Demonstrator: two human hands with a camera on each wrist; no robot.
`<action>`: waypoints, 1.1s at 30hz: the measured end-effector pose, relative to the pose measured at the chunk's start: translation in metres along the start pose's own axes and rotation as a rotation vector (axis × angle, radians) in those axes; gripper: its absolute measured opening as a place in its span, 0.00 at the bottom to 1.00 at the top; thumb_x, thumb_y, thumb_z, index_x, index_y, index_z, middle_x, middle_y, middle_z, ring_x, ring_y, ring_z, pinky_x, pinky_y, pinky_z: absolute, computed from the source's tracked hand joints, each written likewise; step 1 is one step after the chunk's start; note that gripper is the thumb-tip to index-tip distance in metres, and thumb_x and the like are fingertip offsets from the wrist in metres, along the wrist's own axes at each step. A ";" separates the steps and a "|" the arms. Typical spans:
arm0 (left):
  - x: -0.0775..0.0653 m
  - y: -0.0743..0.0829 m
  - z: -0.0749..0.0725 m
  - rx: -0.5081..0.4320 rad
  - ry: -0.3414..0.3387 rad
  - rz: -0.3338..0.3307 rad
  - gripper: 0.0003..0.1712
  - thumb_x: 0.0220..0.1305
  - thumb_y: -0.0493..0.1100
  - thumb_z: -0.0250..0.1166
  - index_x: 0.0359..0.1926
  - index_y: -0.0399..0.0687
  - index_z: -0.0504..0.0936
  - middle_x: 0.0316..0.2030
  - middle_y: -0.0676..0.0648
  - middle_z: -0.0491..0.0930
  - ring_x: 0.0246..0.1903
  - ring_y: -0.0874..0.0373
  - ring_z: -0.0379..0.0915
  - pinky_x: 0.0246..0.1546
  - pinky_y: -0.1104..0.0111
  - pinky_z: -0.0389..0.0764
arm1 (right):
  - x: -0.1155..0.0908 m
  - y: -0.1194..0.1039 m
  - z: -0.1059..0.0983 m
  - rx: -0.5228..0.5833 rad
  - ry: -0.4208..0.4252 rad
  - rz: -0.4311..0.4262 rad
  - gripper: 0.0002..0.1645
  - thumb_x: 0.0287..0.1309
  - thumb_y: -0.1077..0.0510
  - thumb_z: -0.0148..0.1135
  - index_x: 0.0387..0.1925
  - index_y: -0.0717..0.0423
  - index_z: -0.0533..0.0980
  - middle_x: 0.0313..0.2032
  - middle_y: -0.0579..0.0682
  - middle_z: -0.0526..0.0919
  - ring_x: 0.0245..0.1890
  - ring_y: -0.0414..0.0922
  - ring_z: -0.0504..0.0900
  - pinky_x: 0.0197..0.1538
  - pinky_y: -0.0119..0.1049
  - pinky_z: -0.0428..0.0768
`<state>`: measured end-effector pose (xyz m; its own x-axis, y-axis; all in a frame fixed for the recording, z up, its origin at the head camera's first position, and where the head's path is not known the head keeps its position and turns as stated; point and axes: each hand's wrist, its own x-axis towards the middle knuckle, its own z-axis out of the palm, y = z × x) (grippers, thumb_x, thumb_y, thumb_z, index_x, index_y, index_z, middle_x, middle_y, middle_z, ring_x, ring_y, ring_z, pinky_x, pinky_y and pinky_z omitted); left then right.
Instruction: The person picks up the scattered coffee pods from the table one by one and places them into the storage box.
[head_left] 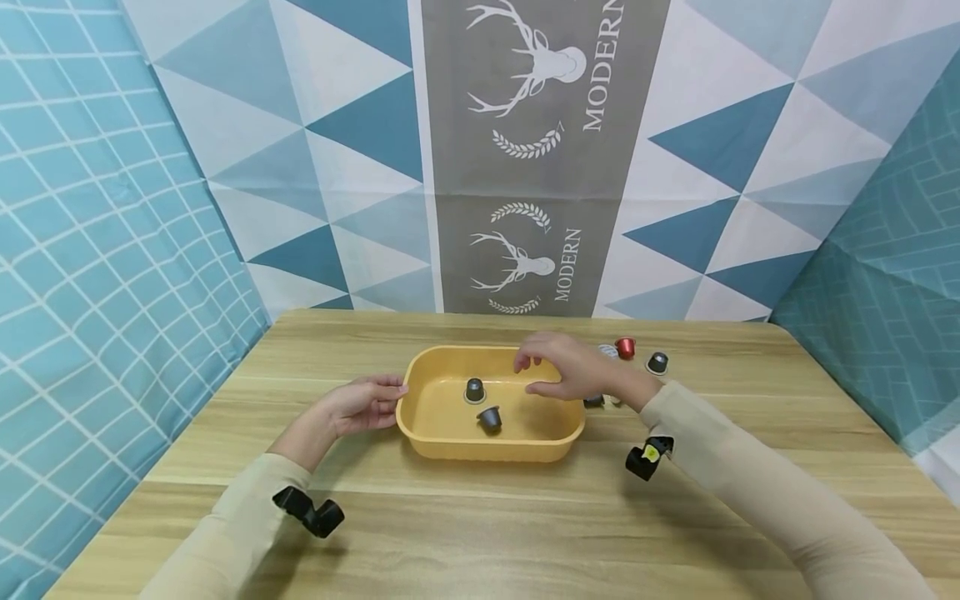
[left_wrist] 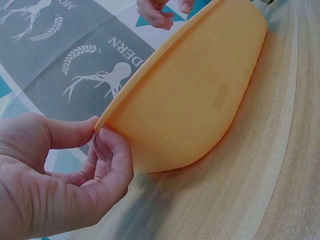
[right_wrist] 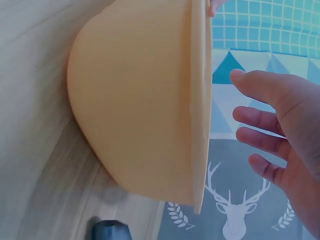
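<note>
A yellow-orange plastic basin (head_left: pixel 487 450) stands on the table, with two dark coffee capsules inside. One capsule (head_left: pixel 475 390) is upright toward the back; the other capsule (head_left: pixel 490 419) lies tipped nearer the front. My left hand (head_left: pixel 367 404) pinches the basin's left rim between thumb and fingers, plain in the left wrist view (left_wrist: pixel 75 170). Above the basin's right end hovers my right hand (head_left: pixel 566 367), thumb and fingers spread apart with nothing between them. In the right wrist view that hand (right_wrist: pixel 290 135) is over the rim, its fingers loosely bent.
To the right of the basin lie a red capsule (head_left: pixel 626 347), a black capsule (head_left: pixel 657 362), a pale round-faced capsule (head_left: pixel 608 351) and a dark capsule (head_left: pixel 594 401) partly behind the right wrist. Patterned cloth walls (head_left: pixel 360 167) enclose the wooden table (head_left: pixel 465 533) at back and sides.
</note>
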<state>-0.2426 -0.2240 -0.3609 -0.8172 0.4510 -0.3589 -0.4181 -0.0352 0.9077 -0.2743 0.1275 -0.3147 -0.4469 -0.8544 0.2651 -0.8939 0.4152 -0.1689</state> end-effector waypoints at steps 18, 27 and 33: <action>0.001 0.002 0.000 0.009 0.008 -0.004 0.06 0.72 0.35 0.48 0.47 0.41 0.67 0.30 0.53 0.80 0.32 0.66 0.78 0.36 0.75 0.81 | -0.035 0.000 -0.001 -0.087 0.119 0.042 0.13 0.53 0.54 0.70 0.40 0.52 0.78 0.39 0.43 0.82 0.42 0.40 0.79 0.49 0.40 0.79; 0.000 0.002 0.002 -0.001 0.024 -0.005 0.06 0.72 0.36 0.49 0.48 0.41 0.67 0.30 0.54 0.80 0.32 0.66 0.78 0.35 0.75 0.81 | -0.058 0.002 -0.003 -0.098 0.173 0.089 0.14 0.49 0.56 0.73 0.38 0.52 0.79 0.37 0.42 0.82 0.42 0.40 0.79 0.49 0.42 0.78; 0.000 0.001 0.002 -0.001 0.028 -0.002 0.07 0.72 0.36 0.50 0.48 0.40 0.67 0.30 0.53 0.80 0.32 0.66 0.79 0.36 0.75 0.81 | -0.072 0.001 -0.005 -0.095 0.163 0.170 0.15 0.48 0.54 0.74 0.38 0.49 0.79 0.37 0.41 0.82 0.42 0.39 0.79 0.48 0.42 0.80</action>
<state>-0.2425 -0.2224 -0.3592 -0.8271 0.4258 -0.3669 -0.4201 -0.0348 0.9068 -0.2435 0.1912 -0.3298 -0.5835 -0.7116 0.3914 -0.8014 0.5825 -0.1357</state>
